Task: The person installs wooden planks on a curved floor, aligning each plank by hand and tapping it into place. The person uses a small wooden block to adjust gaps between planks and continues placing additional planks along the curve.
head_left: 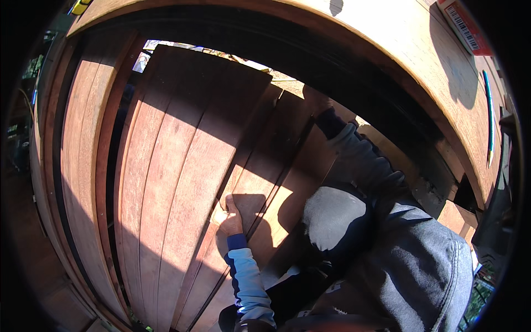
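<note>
- Nearest, denim-clad leg (426,265) fills the lower right, its stitched seam catching sun; beside it a grey knee (334,216) is partly lit.
- The left sleeve (249,279), pale blue with a dark cuff, comes up from the lower edge.
- The left hand (229,221) is at the long edge of a wooden plank (238,180), its fingers curled in and thumb stretched up along the wood; how firmly it grasps, I cannot tell.
- That plank lies near the middle, slanting from lower left to upper right, between a grooved wooden panel (174,166) on its left and more boards (279,144) on its right.
- Sun and hard shadow divide the panel, whose far end is dark.
- Farther off, the right hand (318,102) reaches over the far ends of the boards in deep shade; its grip cannot be told.
- On the left stands a wooden side rail (83,122).
- Beyond, a wooden tabletop (381,33) sweeps across, carrying a blue-green pencil (489,119) and a red-and-white box (466,27).
</note>
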The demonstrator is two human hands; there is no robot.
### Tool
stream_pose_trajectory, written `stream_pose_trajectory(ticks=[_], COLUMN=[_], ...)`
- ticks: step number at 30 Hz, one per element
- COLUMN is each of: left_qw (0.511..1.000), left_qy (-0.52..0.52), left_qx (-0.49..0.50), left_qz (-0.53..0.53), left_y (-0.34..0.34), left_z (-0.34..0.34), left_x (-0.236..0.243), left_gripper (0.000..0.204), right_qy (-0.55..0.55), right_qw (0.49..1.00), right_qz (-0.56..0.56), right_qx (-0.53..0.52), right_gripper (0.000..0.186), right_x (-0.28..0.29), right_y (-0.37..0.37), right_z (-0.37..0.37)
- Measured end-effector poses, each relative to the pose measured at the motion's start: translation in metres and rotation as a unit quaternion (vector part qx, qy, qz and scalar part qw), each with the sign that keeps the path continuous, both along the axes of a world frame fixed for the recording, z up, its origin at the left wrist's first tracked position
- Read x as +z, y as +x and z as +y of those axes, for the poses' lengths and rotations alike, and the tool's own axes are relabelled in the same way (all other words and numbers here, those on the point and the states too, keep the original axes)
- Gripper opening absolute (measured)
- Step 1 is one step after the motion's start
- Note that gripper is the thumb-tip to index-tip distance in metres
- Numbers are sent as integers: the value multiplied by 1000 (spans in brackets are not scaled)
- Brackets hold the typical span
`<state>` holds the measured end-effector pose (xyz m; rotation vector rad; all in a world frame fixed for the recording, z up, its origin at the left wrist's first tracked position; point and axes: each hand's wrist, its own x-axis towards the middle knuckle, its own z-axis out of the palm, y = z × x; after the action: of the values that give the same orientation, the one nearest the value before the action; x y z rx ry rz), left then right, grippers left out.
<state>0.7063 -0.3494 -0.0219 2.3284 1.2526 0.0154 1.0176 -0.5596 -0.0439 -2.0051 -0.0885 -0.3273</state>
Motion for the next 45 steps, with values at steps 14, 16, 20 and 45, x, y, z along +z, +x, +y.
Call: stream_pose_trajectory(ticks=[14,16,20,45], left_qw=[996,980,984,931], left_qy=[-33,-91,83,250], left_qx=[-52,-4,-79,-250], left_qz=[67,176,134,88], left_y=[-1,-1,-3,-245], left_z=[2,3,1,106], left_x=[6,1,-8,-9], left_gripper=[46,38,38,93], right_qy=[-164,-254,-266,-505], right_qw=[710,697,745,552], right_qz=[-207,-213,-211,-334], right_qx=[653,636,574,574], right_gripper=[39,46,51,54], right_x=[51,39,26,16], right_y=[-168,-179,-191,-181], right_z=[105,109,103,103])
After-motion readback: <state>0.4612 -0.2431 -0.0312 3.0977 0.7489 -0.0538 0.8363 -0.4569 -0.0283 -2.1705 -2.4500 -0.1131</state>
